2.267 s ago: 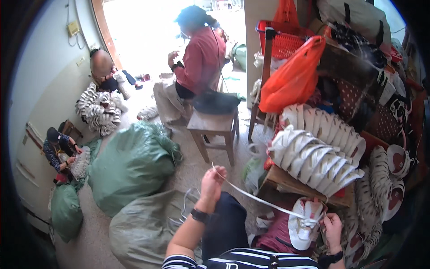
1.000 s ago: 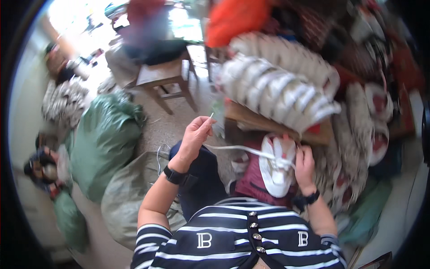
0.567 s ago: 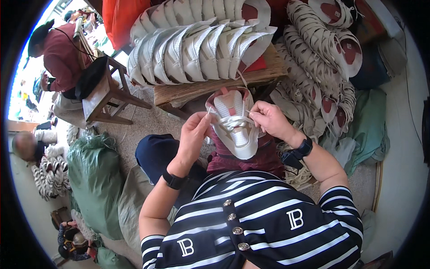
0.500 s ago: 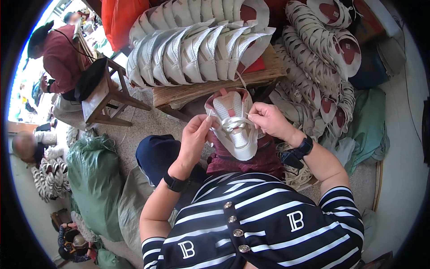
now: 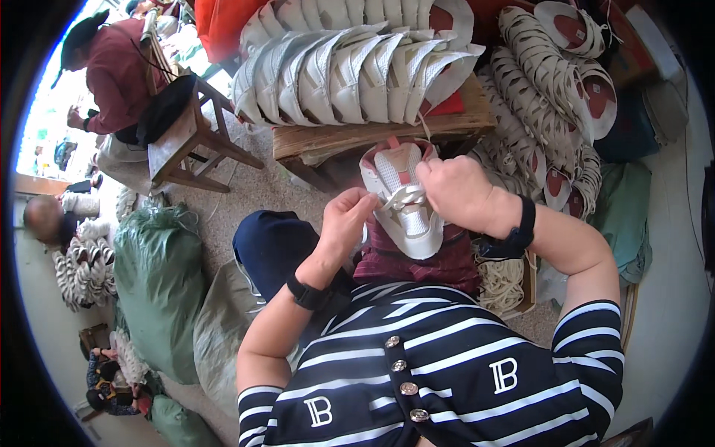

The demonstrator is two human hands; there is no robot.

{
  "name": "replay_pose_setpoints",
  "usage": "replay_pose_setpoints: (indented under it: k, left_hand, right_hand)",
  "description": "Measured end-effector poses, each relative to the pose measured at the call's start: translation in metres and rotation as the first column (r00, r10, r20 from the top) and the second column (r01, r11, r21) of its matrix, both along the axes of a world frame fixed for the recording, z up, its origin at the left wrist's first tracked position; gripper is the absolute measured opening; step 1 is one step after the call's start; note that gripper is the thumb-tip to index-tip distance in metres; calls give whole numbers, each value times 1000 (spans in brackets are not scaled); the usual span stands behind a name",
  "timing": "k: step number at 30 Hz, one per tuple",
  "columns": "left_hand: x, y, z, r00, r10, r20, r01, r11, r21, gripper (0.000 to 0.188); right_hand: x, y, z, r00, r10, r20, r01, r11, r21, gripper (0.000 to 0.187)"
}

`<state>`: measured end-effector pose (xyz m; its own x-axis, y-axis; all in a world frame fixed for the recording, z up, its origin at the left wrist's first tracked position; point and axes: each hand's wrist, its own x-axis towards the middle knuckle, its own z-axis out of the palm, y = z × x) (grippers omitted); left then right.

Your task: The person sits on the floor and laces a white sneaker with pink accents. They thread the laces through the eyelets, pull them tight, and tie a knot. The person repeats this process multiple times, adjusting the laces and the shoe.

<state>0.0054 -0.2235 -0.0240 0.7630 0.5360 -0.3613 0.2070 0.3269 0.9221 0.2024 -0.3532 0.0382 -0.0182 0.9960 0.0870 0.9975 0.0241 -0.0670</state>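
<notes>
A white shoe upper (image 5: 421, 243) with a reddish lining rests on my lap, its toe toward me. White laces (image 5: 406, 197) cross over the tongue (image 5: 389, 162). At the upper's left side, my left hand (image 5: 347, 222) is closed in a pinch on a lace end. My right hand (image 5: 460, 192) is closed at the right side of the upper, knuckles up, and covers part of the eyelet row. What its fingers hold is mostly hidden, but a lace runs toward it.
Beyond my knees, nested rows of white shoe uppers (image 5: 335, 78) lie on a wooden bench (image 5: 313, 143). More stacked uppers (image 5: 532, 82) stand at the right. A box of loose laces (image 5: 503, 287) is by my right thigh. Green sacks (image 5: 158, 290) and a seated person (image 5: 112, 74) are at left.
My right hand has turned over and come across the upper's right side, its elbow swinging outward. My left hand stays pinched on the lace. The whole view has shifted slightly.
</notes>
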Motion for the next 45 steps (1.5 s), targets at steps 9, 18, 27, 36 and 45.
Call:
replay_pose_setpoints:
  k: [9, 18, 27, 36, 45]
  left_hand:
    - [22, 4, 24, 980, -103, -169, 191, 268, 944, 7]
    - [30, 58, 55, 824, -474, -311, 435, 178, 883, 25]
    - [29, 65, 34, 845, -519, -131, 338, 326, 883, 13]
    - [35, 23, 3, 996, -88, -14, 76, 758, 648, 16]
    - [26, 10, 103, 951, -201, 234, 96, 914, 394, 20]
  right_hand:
    - [29, 10, 23, 985, 170, -28, -172, 972, -159, 20]
    - [61, 31, 29, 909, 261, -324, -341, 914, -221, 32]
    - [60, 18, 5, 774, -108, -624, -106, 949, -296, 25]
    - [34, 20, -26, 400, -348, -848, 258, 930, -261, 23]
    - [17, 15, -10, 574, -144, -806, 255, 967, 9, 19]
